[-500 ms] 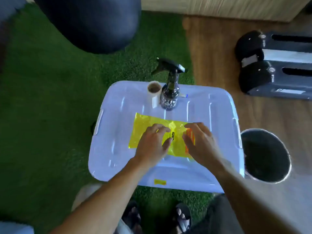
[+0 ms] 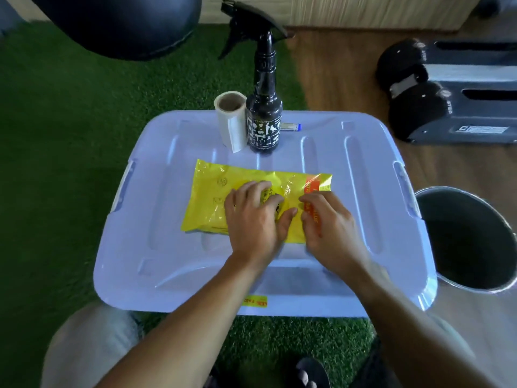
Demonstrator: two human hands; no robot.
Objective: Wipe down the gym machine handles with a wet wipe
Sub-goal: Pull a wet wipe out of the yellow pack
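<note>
A yellow wet-wipe pack with an orange right end lies flat on the pale blue lid of a storage box. My left hand rests palm down on the pack's middle, fingers spread and pressing it. My right hand sits beside it on the pack's right part, fingertips curled onto the orange area. Whether the fingers pinch a flap is hidden. No gym machine handle is in view.
A black spray bottle and a roll of white tape or paper stand at the lid's far edge, a small pen-like item behind them. A metal bin stands right. Dark dumbbells lie on wood floor far right. Green turf lies left.
The camera has come closer and lower over the box. Both hands stay on the pack in much the same places.
</note>
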